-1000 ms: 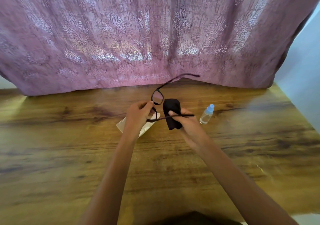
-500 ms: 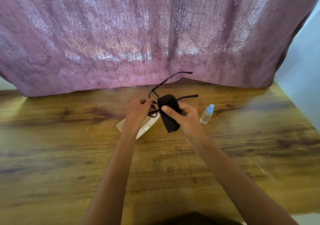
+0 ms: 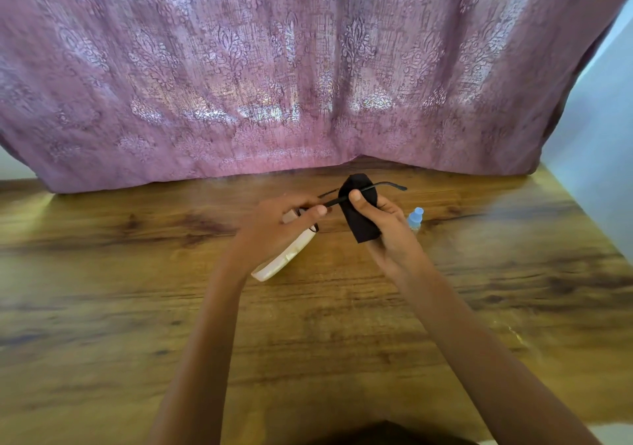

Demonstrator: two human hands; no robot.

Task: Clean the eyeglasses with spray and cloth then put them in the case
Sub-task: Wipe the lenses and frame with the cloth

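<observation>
Above the wooden table (image 3: pixel 137 307), my left hand (image 3: pixel 274 229) grips the front of the black-framed eyeglasses (image 3: pixel 387 185), whose lenses it mostly hides. One temple arm sticks out to the right. My right hand (image 3: pixel 387 235) holds the black cloth (image 3: pixel 359 218), and its thumb pinches the cloth against that temple arm. A cream eyeglass case (image 3: pixel 284 258) lies on the table under my left hand. The small clear spray bottle (image 3: pixel 415 218) with a blue cap stands just right of my right hand.
A mauve patterned curtain (image 3: pixel 308 68) hangs along the table's far edge. A pale wall (image 3: pixel 603 119) rises at the right, where the table ends.
The glasses have been turned and lowered. The cloth has moved from the lens area onto the temple arm, and both hands have drawn closer together.
</observation>
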